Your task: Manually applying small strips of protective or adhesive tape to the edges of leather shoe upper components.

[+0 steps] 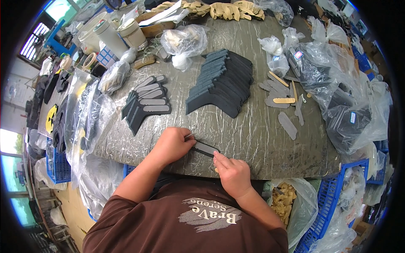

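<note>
Wrinkled table [253, 139]: both hands [173, 145] [232, 173] pinch a grey strip [205, 149].

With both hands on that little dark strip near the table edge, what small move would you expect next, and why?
Probably pressing the grey strip flat along its length. The left hand pinches its upper end and the right hand holds its lower end, and it lies on the table. Nearby, a pile of dark pieces already carries similar grey strips, so it may go there afterwards.

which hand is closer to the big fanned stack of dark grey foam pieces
Left. The left hand lies just below the fanned stack of dark grey foam pieces; the right hand is lower, nearer the table edge.
</note>
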`<move>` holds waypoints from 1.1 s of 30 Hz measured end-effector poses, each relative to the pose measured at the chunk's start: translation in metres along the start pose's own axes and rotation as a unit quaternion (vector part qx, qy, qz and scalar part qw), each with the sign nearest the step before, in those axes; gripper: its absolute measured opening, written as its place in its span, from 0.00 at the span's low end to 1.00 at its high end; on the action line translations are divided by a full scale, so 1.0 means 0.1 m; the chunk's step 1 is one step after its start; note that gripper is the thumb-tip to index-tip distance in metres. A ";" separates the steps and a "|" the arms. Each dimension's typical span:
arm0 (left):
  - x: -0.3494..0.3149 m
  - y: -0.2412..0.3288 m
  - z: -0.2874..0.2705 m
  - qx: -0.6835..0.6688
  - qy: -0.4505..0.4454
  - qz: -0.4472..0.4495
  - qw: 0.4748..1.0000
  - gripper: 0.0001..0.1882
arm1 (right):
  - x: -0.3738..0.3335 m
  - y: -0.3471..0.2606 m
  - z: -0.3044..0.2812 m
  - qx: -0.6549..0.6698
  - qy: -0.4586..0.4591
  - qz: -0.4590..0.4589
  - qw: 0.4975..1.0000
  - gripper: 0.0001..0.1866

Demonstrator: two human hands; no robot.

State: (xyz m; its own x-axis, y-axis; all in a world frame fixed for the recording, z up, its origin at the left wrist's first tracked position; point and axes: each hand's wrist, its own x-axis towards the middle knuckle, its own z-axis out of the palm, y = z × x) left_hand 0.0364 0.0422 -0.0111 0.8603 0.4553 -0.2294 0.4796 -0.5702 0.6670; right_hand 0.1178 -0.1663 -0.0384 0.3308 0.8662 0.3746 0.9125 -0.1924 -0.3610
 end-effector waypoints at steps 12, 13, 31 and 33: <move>-0.06 -0.28 -0.64 -0.073 0.120 -0.019 0.990 0.08 | -1.09 0.30 -0.46 -0.012 0.276 0.301 0.913 0.10; -0.02 -0.36 -0.82 -0.041 0.122 -0.060 0.990 0.08 | -1.38 0.37 -0.48 -0.075 0.303 0.378 0.872 0.12; -0.19 -0.89 -0.26 -0.478 0.059 0.066 0.874 0.24 | -0.11 0.45 -0.88 -0.015 0.199 0.229 0.953 0.24; -0.18 -0.93 -0.18 -0.478 0.080 0.074 0.872 0.25 | 0.69 0.64 -0.56 -0.005 0.083 0.127 0.988 0.30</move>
State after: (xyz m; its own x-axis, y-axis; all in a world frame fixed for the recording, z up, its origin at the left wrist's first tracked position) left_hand -0.0271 0.0995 -0.0563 0.8291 0.5577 -0.0393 -0.0639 0.1642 0.9844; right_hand 0.2128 -0.1442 0.0119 0.5835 0.7017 0.4088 0.7971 -0.3983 -0.4539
